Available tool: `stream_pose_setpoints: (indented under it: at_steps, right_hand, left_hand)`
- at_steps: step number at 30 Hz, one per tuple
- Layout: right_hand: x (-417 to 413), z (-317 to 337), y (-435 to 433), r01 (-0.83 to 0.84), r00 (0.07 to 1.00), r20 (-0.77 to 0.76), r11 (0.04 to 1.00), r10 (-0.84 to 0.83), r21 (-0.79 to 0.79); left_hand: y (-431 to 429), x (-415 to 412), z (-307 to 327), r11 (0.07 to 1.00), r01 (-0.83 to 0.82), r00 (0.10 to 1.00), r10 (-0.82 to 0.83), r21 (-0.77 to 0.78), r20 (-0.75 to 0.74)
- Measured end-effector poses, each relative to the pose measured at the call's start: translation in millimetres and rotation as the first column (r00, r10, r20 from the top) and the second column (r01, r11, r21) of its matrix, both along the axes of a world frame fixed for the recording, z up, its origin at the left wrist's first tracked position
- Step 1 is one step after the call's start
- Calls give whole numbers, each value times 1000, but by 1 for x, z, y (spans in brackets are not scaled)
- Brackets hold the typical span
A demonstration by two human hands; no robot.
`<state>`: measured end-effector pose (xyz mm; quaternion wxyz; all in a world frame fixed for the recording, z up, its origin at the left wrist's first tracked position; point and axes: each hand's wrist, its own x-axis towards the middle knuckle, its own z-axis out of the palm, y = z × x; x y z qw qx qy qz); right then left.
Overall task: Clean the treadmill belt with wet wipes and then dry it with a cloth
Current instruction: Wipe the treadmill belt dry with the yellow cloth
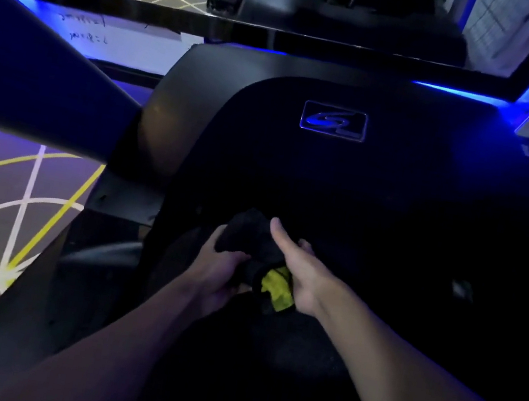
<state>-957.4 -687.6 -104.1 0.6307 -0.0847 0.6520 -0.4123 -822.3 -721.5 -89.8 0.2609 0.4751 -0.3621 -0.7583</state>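
Head view: left hand (pixel 222 275) and right hand (pixel 301 277) each grip the cloth (pixel 250 238) bunched between them.

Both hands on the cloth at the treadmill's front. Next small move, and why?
Probably open the cloth out and press it onto the belt: left hand and right hand both grip it bunched, a yellow patch showing, just short of the motor cover, so little fabric would wipe.

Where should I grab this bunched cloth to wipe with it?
Grip the cloth at its dark bunched middle from above, palm down. It is crumpled between the left hand and right hand, its yellow end low by the right palm, so a top grip likely leaves a wiping pad underneath.
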Motion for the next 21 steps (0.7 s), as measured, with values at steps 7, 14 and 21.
stream_pose_setpoints:
  at_steps: [7, 14, 21]
  right_hand:
    - [37, 3, -43, -122, 882, -471, 967, 2, -224]
    - [109, -22, -98, -613, -80, -932, 720, 353, 325]
    - [79, -37, -92, -555, -290, -925, 744, 245, 371]
  left_hand:
    - [-44, 53, 11, 839, 535, 812, -478, -101, 336]
    - [-5, 49, -43, 390, 866, -216, -271, 312, 938]
    - [-3, 34, -44, 490, 822, -193, -241, 291, 951]
